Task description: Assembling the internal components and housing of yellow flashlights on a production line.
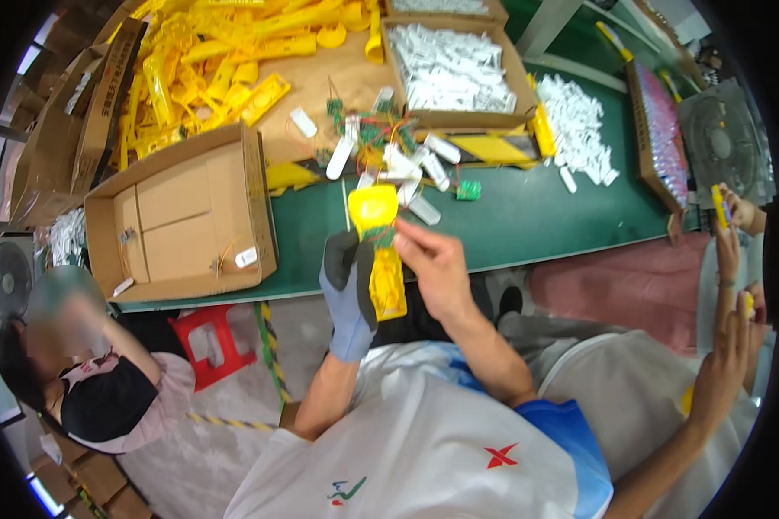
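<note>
My left hand, in a grey-and-black work glove, is closed round a yellow plastic housing, held upright just off the table's near edge. The housing has a wide rounded head and a narrower hollow handle. A small green circuit board with thin wires lies across its neck. My right hand is bare, with thumb and forefinger pinched at the right end of that board; the exact spot between the fingertips is hidden. Just beyond, white plastic pieces lie tangled with wired boards, next to a loose green board.
An open cardboard box with a few small parts stands left on the green table. Yellow housings pile up behind it. A carton of white pieces and a loose white heap lie farther back. People sit on both sides.
</note>
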A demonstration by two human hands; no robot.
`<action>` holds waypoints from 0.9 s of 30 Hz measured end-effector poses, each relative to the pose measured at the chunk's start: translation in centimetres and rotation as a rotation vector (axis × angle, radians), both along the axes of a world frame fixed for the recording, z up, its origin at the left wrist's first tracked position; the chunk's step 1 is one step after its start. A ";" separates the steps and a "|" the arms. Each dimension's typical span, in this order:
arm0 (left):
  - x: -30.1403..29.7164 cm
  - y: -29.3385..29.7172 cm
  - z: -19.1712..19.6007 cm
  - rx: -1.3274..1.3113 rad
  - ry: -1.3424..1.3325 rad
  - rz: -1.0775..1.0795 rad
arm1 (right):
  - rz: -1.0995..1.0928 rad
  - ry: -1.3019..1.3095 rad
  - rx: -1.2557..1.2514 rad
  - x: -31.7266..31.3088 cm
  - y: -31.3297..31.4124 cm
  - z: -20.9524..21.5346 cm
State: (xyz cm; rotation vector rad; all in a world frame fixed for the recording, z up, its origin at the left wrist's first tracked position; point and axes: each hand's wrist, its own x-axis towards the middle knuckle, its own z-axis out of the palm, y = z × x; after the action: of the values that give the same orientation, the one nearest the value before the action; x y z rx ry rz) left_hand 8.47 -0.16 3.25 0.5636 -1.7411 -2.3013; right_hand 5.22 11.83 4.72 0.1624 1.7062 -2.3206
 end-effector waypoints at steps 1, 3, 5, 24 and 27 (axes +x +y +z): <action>0.0 0.1 -0.2 -0.012 0.018 0.003 | -0.003 0.031 -0.130 0.1 0.1 -0.4; 0.8 0.0 0.4 0.051 0.004 -0.028 | 0.031 0.012 -0.103 0.5 0.2 -0.3; 1.1 0.4 -0.4 0.113 0.002 -0.027 | 0.031 0.014 -0.068 -0.3 1.0 0.1; -2.4 -0.9 2.5 0.359 -0.020 -0.206 | 0.156 0.616 1.998 -24.2 13.1 5.1; -2.9 -0.5 3.3 0.278 0.017 -0.179 | 0.099 0.652 1.906 -23.9 13.9 4.9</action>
State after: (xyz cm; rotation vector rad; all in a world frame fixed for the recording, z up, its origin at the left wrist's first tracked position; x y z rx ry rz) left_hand 5.58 -0.71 6.58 0.4458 -1.5291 -2.6886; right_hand -18.73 25.68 9.62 -0.3715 3.3265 0.1134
